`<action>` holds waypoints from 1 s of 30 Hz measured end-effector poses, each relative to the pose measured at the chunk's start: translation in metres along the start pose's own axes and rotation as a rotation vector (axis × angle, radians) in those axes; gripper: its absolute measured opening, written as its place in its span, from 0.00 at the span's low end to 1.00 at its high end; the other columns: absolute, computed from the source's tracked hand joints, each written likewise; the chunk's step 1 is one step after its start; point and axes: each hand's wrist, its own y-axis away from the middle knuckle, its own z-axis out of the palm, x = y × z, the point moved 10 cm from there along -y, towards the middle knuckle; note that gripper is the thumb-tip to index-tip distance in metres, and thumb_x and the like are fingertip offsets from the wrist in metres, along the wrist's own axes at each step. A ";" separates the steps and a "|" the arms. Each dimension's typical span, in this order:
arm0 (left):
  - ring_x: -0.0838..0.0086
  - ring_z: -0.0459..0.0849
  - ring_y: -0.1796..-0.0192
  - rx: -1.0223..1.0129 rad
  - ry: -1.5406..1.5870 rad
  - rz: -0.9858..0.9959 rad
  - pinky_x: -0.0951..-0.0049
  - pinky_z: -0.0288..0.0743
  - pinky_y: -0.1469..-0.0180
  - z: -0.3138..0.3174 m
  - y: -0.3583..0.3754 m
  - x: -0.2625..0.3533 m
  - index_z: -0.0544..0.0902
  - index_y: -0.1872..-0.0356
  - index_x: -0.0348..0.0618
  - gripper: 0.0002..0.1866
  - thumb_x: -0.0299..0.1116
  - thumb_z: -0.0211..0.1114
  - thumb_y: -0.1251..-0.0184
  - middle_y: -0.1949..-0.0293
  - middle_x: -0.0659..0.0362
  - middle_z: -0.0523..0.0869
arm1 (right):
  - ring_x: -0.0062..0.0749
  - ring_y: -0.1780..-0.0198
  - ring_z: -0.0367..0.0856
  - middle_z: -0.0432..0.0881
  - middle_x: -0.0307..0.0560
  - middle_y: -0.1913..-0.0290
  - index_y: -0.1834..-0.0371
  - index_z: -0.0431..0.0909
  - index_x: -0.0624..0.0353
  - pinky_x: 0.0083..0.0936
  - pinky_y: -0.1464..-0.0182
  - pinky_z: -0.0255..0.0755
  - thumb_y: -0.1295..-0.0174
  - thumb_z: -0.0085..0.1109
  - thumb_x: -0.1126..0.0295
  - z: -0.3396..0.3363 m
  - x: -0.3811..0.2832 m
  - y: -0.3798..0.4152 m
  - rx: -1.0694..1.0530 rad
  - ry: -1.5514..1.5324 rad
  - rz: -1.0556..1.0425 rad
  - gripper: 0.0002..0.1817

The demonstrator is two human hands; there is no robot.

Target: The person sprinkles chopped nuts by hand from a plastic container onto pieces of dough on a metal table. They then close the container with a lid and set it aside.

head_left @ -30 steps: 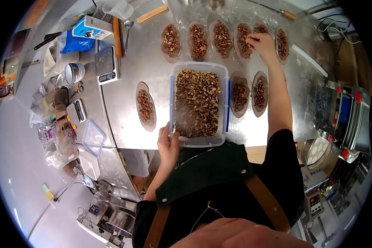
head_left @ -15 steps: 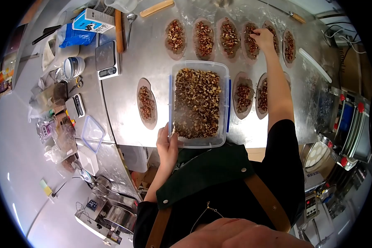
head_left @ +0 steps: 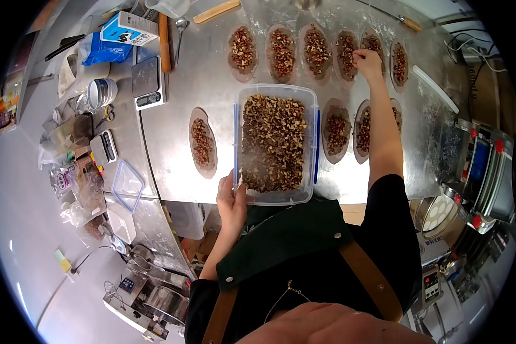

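My left hand point(head_left: 231, 200) grips the near left corner of a clear plastic tub point(head_left: 312, 98), thumb over the rim. Chopped nuts point(head_left: 273, 143) fill much of the tub. Over the right edge of an oval dough piece point(head_left: 341, 73) in the far row hovers my right hand point(head_left: 368, 62), fingers pinched; whatever is between them is hidden. Several similar ovals carry chopped nuts and reddish bits, among them one dough oval point(head_left: 212, 157) left of the tub and another dough oval point(head_left: 328, 152) right of it. My right forearm partly covers the near-row ovals at right.
A digital scale point(head_left: 149, 98), rolling pin point(head_left: 165, 43), spoon point(head_left: 180, 26) and milk carton point(head_left: 129, 28) stand at the left. A wooden scraper point(head_left: 217, 11) and a wooden-handled knife point(head_left: 411, 23) lie at the back. A white strip point(head_left: 436, 89) is at the right.
My right hand has shifted slightly toward me and to the right, fingers still pinched. My left hand stays on the tub, which has not moved.
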 end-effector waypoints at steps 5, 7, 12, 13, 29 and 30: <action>0.79 0.76 0.72 0.009 0.014 0.004 0.79 0.73 0.73 0.000 0.001 0.000 0.73 0.41 0.31 0.22 0.18 0.54 0.37 0.62 0.58 0.72 | 0.37 0.60 0.85 0.86 0.50 0.61 0.57 0.85 0.61 0.30 0.53 0.76 0.44 0.60 0.74 0.001 0.001 0.006 0.006 0.053 -0.062 0.12; 0.79 0.76 0.72 0.021 0.060 -0.009 0.79 0.72 0.73 0.001 0.002 0.003 0.73 0.41 0.31 0.22 0.18 0.54 0.37 0.62 0.58 0.72 | 0.38 0.58 0.85 0.86 0.51 0.60 0.58 0.85 0.61 0.30 0.52 0.76 0.45 0.60 0.74 -0.002 -0.005 0.016 0.018 0.076 -0.071 0.12; 0.78 0.77 0.71 -0.007 -0.014 0.008 0.79 0.75 0.72 -0.001 0.002 -0.003 0.73 0.40 0.32 0.21 0.18 0.53 0.36 0.59 0.57 0.73 | 0.38 0.57 0.85 0.86 0.51 0.59 0.57 0.85 0.60 0.30 0.52 0.76 0.46 0.61 0.75 -0.006 -0.013 0.034 0.025 0.086 -0.079 0.13; 0.78 0.78 0.70 -0.010 -0.017 0.006 0.79 0.75 0.72 -0.001 0.002 -0.003 0.73 0.40 0.32 0.21 0.18 0.53 0.36 0.59 0.56 0.73 | 0.38 0.58 0.85 0.86 0.51 0.60 0.57 0.85 0.60 0.29 0.53 0.76 0.46 0.61 0.75 -0.008 -0.011 0.035 0.050 0.077 -0.077 0.12; 0.78 0.79 0.69 -0.008 0.065 -0.016 0.80 0.80 0.71 -0.001 0.005 -0.001 0.72 0.39 0.32 0.21 0.19 0.53 0.34 0.57 0.57 0.72 | 0.46 0.57 0.84 0.84 0.55 0.58 0.58 0.84 0.61 0.35 0.52 0.77 0.44 0.56 0.74 0.037 -0.058 0.022 -0.084 0.205 -0.173 0.12; 0.78 0.79 0.69 -0.003 0.067 -0.012 0.80 0.80 0.71 -0.001 0.005 -0.001 0.72 0.39 0.32 0.21 0.19 0.53 0.34 0.57 0.57 0.72 | 0.48 0.57 0.83 0.84 0.55 0.58 0.60 0.84 0.61 0.36 0.52 0.77 0.44 0.56 0.73 0.040 -0.065 0.024 -0.110 0.312 -0.165 0.11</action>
